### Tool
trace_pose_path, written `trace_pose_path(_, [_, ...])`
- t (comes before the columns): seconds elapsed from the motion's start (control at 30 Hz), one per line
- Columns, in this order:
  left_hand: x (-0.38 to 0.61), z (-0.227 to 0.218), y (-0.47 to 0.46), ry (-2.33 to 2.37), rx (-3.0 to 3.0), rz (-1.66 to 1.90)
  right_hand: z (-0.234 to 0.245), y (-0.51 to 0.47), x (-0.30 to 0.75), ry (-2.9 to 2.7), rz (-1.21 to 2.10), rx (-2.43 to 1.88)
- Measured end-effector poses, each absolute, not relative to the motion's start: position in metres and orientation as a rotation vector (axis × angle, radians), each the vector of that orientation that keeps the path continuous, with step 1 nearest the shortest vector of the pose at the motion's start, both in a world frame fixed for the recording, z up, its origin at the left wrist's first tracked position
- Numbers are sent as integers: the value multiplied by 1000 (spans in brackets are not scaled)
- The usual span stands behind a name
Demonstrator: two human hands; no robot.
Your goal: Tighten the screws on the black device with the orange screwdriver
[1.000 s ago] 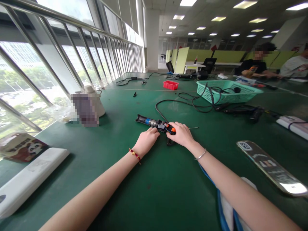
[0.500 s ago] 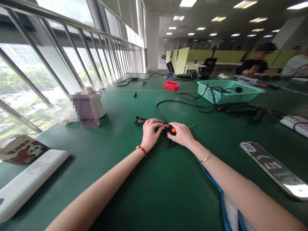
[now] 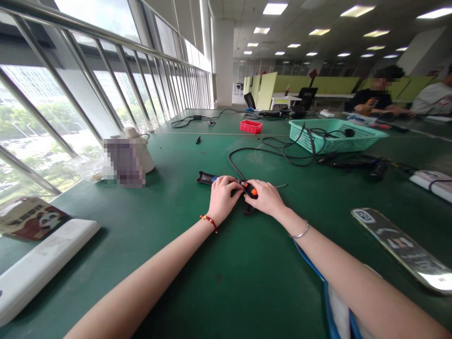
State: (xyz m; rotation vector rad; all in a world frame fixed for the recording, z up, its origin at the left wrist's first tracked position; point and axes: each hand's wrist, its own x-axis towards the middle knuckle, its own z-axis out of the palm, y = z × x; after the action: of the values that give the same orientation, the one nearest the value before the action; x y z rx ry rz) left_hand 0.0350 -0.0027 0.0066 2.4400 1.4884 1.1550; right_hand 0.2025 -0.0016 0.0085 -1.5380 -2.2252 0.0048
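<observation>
On the green table, a black corded device (image 3: 205,177) lies mostly under both my hands, with a flared black end sticking out on the left. My left hand (image 3: 223,195) has its fingertips pinched together at the middle of the device. Curled round the device's right part is my right hand (image 3: 264,197), beside an orange-and-black piece (image 3: 254,192). A thin metal rod (image 3: 281,185) pokes out beyond the right hand; where it joins is hidden. Below the fingers a black part (image 3: 249,209) shows. A black cable (image 3: 243,150) leads away from the device.
A teal basket (image 3: 335,141) with cables and a small red tray (image 3: 251,126) stand farther back. Right lies a phone (image 3: 399,245); left are a white bar-shaped object (image 3: 49,263), a panda-printed package (image 3: 33,217) and a pale jug (image 3: 143,153). Other people sit at the far right.
The left hand has shifted slightly right and its fingers have closed in nearer the right hand. The right hand holds nearly the same place.
</observation>
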Motion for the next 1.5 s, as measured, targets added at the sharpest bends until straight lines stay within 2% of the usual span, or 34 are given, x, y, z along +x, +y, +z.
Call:
trace_pose_path(0.4, [29, 6, 1, 1547, 2447, 1129, 10, -4, 203, -2181, -22, -1422])
trace_pose_path(0.53, [9, 5, 8, 1445, 2700, 923, 23, -12, 206, -2087, -84, -1336])
trace_pose_path(0.6, [2, 4, 11, 1456, 2740, 826, 29, -15, 209, -2012, -124, -1160])
trace_pose_path(0.7, [0, 4, 13, 1529, 2775, 757, 32, -16, 217, -2068, -300, -867])
trace_pose_path(0.83, [5, 5, 9, 1642, 2806, 735, 29, -14, 223, -1924, -557, -855])
trace_pose_path(1.0, [6, 5, 7, 1666, 2799, 733, 47, -8, 216, -1640, -186, -1041])
trace_pose_path(1.17, [6, 5, 8, 1639, 2775, 734, 79, 1, 201, -1503, -87, -1081])
trace_pose_path(1.3, [5, 4, 8, 1625, 2770, 720, 75, -4, 193, -1229, 40, -1016])
trace_pose_path(1.5, [6, 3, 9, 1618, 2772, 729, 64, -17, 190, -1343, 115, -926])
